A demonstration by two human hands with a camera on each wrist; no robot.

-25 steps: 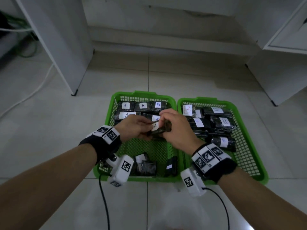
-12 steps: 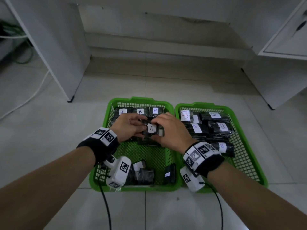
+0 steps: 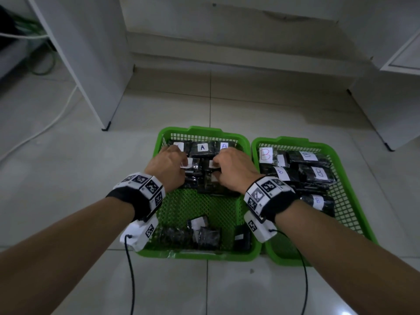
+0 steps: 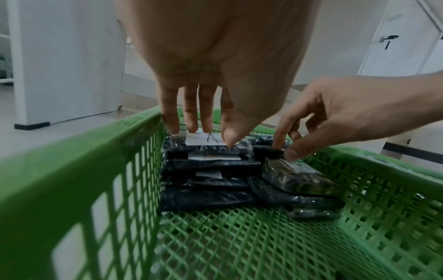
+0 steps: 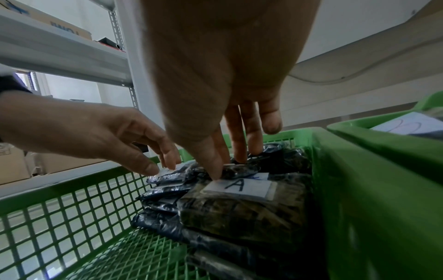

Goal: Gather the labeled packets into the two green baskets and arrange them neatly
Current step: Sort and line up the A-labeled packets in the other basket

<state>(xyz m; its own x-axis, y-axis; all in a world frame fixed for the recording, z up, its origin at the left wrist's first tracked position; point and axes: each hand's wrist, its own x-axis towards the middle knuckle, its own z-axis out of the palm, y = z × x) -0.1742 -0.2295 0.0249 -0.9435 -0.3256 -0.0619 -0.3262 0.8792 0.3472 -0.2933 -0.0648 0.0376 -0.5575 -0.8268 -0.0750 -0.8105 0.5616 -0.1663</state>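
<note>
Two green baskets stand side by side on the floor. The left basket [image 3: 200,255] holds dark packets labeled A [image 3: 202,147] stacked at its far end. B packets [image 3: 318,172] fill the right basket [image 3: 281,140]. My left hand [image 3: 181,160] presses straight fingers [image 4: 191,113] on the top packet of the left stack [image 4: 206,141]. My right hand [image 3: 216,165] pinches the far edge of a dark packet [image 5: 235,168] on the right stack, just above an A-labeled packet [image 5: 239,186]. Loose packets [image 3: 204,233] lie at the left basket's near end.
A white cabinet [image 3: 86,53] stands at the back left and another [image 3: 386,98] at the back right. A white cable [image 3: 45,128] runs over the tiled floor on the left. A wall step lies beyond the baskets.
Both hands moved from holding one A packet above the left basket down onto the stacks at its far end. They have spread apart, one on each stack.
</note>
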